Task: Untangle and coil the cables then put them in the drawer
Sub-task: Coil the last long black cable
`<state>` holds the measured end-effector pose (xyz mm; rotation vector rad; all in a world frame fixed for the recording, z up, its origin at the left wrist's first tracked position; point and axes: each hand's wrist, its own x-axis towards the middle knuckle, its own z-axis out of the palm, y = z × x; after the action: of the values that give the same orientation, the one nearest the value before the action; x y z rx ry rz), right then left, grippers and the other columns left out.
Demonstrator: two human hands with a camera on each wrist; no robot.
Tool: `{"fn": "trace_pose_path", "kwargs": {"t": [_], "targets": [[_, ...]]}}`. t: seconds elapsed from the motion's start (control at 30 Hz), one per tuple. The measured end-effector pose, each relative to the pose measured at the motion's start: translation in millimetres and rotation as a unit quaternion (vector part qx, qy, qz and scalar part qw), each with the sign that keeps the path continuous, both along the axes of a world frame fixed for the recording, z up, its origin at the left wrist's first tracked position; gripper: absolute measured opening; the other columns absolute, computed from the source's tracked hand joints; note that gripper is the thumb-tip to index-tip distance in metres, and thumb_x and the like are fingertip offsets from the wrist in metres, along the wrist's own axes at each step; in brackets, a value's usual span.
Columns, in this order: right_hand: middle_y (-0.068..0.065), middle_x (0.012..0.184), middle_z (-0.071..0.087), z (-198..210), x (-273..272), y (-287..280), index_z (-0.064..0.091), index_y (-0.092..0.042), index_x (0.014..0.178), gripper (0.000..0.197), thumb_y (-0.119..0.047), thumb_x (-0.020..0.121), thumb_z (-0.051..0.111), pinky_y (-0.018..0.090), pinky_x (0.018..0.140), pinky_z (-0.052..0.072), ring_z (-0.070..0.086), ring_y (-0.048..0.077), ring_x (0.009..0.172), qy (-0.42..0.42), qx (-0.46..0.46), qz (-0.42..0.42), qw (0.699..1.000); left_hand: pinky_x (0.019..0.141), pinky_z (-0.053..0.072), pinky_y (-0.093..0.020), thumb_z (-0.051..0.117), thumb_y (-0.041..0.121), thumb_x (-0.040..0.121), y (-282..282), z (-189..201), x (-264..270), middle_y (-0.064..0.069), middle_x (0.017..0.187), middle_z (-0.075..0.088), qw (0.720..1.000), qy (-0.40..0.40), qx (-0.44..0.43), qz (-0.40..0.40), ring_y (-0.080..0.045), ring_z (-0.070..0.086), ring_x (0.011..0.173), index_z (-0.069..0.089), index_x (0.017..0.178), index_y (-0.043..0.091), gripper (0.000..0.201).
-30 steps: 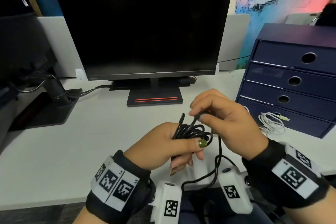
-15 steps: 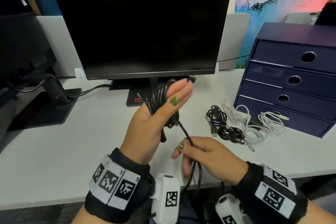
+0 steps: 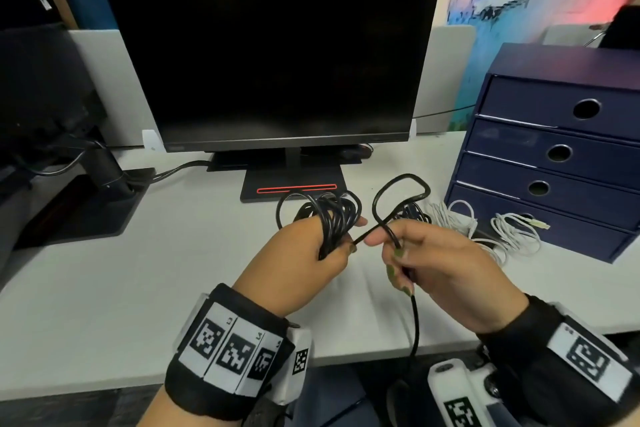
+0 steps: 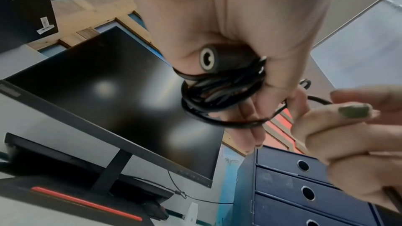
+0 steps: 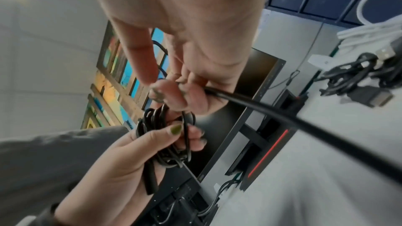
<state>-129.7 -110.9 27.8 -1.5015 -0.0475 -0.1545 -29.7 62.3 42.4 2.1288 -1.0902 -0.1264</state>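
Observation:
My left hand grips a coil of black cable above the desk, the loops wound round its fingers. A round plug end of the cable sits in its palm. Just to the right, my right hand pinches the loose run of the same black cable. From that pinch a wide loop arches up and the tail hangs down past the desk edge. The blue drawer unit at the right has all its drawers closed.
Coiled white cables and small black cables lie on the white desk in front of the drawer unit. A black monitor on its stand fills the back. A second monitor base sits at the left.
My left hand has come down and level with the coil. My right hand rose from the desk edge to beside it, drawing the loose cable up into a loop.

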Motion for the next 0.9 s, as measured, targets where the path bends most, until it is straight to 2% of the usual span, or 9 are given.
{"fn": "trace_pose_path", "kwargs": {"t": [0.1,0.23,0.3,0.4,0.53,0.63,0.73,0.8,0.9], "targets": [[0.007,0.065,0.063,0,0,2,0.072,-0.012,0.097,0.024,0.004,0.091,0.055,0.024,0.062,0.051,0.060,0.022,0.057,-0.003,-0.096,-0.096,0.991,0.070,0.039,-0.002,0.058,0.029,0.092,-1,-2,2,0.019,0.087,0.064,0.999,-0.034,0.004,0.040,0.004,0.056,0.084,0.061,0.100,0.047,0.020],[0.008,0.073,0.074,-5,1,10,0.070,-0.009,0.086,0.011,-0.001,0.087,0.063,0.032,0.068,0.060,0.072,0.024,0.068,0.008,-0.092,-0.204,0.975,0.071,0.039,-0.009,0.061,0.027,0.091,-8,-6,3,0.012,0.094,0.067,0.984,-0.095,-0.052,0.144,-0.006,0.058,0.087,0.071,0.104,0.026,0.017],[0.003,0.073,0.074,-9,0,18,0.070,-0.014,0.085,0.013,-0.005,0.088,0.062,0.029,0.066,0.058,0.071,0.020,0.066,0.009,-0.127,-0.220,0.967,0.074,0.044,-0.020,0.062,0.029,0.090,-13,-10,2,0.004,0.090,0.069,0.973,-0.132,-0.055,0.181,-0.014,0.061,0.087,0.073,0.098,0.019,0.017],[-0.005,0.069,0.068,-11,-5,32,0.067,-0.024,0.082,0.018,-0.013,0.093,0.058,0.022,0.058,0.051,0.063,0.010,0.055,-0.039,-0.242,-0.232,0.941,0.072,0.046,-0.024,0.066,0.025,0.087,-17,-16,4,-0.002,0.080,0.068,0.962,-0.188,-0.018,0.196,-0.019,0.062,0.079,0.072,0.085,0.011,0.015],[-0.003,0.060,0.055,4,-6,27,0.058,-0.028,0.084,0.018,-0.021,0.097,0.047,0.020,0.053,0.041,0.054,0.013,0.055,-0.140,-0.341,-0.320,0.873,0.083,0.048,-0.027,0.065,0.019,0.087,-13,-20,8,0.002,0.086,0.068,0.966,-0.225,0.082,0.102,-0.016,0.061,0.088,0.073,0.090,0.016,0.009],[0.003,0.056,0.052,17,0,4,0.059,-0.028,0.087,0.022,-0.026,0.100,0.041,0.030,0.050,0.041,0.049,0.019,0.051,-0.133,-0.329,-0.371,0.858,0.090,0.042,-0.018,0.065,0.025,0.088,-6,-15,7,0.012,0.097,0.067,0.987,-0.148,0.067,0.016,-0.005,0.057,0.097,0.073,0.099,0.027,0.014],[0.002,0.061,0.055,16,6,-26,0.061,-0.028,0.091,0.022,-0.025,0.100,0.042,0.034,0.054,0.039,0.050,0.022,0.055,-0.088,-0.341,-0.415,0.839,0.080,0.041,-0.005,0.071,0.018,0.084,-1,-2,-2,0.022,0.083,0.068,0.999,0.017,-0.023,-0.043,0.009,0.059,0.086,0.072,0.086,0.038,0.021],[-0.001,0.070,0.060,12,9,-42,0.061,-0.025,0.092,0.018,-0.024,0.099,0.045,0.028,0.055,0.039,0.052,0.018,0.060,-0.068,-0.348,-0.437,0.826,0.080,0.046,-0.009,0.073,0.012,0.080,3,3,-5,0.017,0.081,0.071,0.988,0.103,-0.078,-0.084,0.004,0.064,0.082,0.071,0.078,0.038,0.027],[0.000,0.067,0.059,4,7,-60,0.061,-0.022,0.091,0.015,-0.022,0.098,0.048,0.025,0.055,0.038,0.053,0.021,0.062,-0.040,-0.348,-0.457,0.818,0.076,0.052,-0.020,0.072,0.019,0.073,9,8,-5,0.007,0.077,0.070,0.951,0.191,-0.194,-0.147,-0.009,0.066,0.075,0.073,0.079,0.033,0.015]]}}
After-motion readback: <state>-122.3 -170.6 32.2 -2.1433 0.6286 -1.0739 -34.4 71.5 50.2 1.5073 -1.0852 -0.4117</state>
